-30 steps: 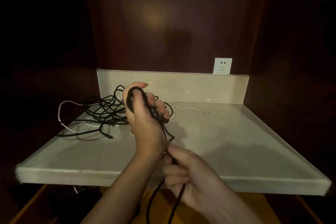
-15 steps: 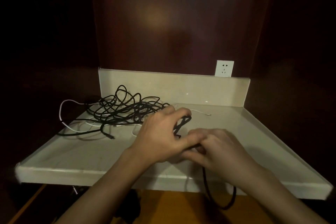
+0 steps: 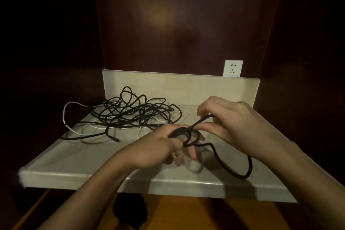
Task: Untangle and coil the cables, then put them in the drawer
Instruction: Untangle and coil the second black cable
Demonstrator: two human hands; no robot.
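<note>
Both forearms are stretched over the counter's (image 3: 74, 166) front edge. A small coil of black cable (image 3: 186, 133) is gripped in the curled left hand (image 3: 158, 147); its end is pinched by the right hand (image 3: 229, 123). The tangled cables (image 3: 130, 114) are piled near the back left corner.

A thin black round cable (image 3: 231, 164) is looped in a small coil around fingers above the shelf, its tail sagging in a loose curve. Behind, to the left, a tangled heap of black cables (image 3: 134, 114) lies mixed with thin white cables (image 3: 64, 115).
</note>
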